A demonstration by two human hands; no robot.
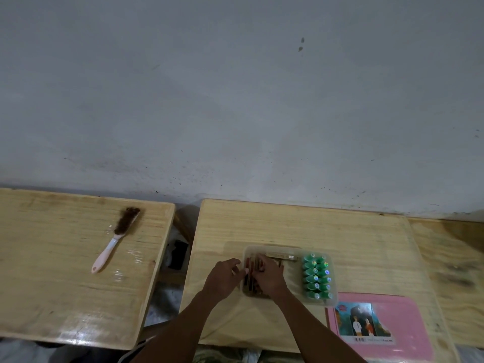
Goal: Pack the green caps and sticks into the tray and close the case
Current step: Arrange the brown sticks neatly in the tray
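both hands work at the left end of the clear tray (333, 303), which sits on the middle counter (288, 224). the left hand (225, 277) pinches the end of one of the reddish-brown sticks (250, 267) just at the tray's left wall. the right hand (271, 277) lies over the rest of the bundle with its fingers curled down round them, so most of the sticks are hidden under it. the green caps (315, 277) already stand in two neat columns at the tray's right end. the pink lid (408, 318) lies flat on the counter, near the tray's right corner and not yet on

what could go wrong, as i judge it:
- sticks left crossed or riding up on each other would stand above the rim, and the lid would then not seat
- a sideways shove from the right hand could carry into the caps and topple a column, since they stand close together
- pressing on the thin left wall could slide the tray along the smooth counter
- the light is dim, so a stick dropped into the gap beside the counter would be easy to miss

writing: a gold bar (281, 256) along the tray's far side carries a small white mark, too blurred to read. the picture label (364, 323) on the lid shows two cartoon figures with a line of print under them, too small to make out. the caps bear shiny round stickers with no legible text

a brush (115, 239) with a pink handle lies on the neighbouring counter, well apart
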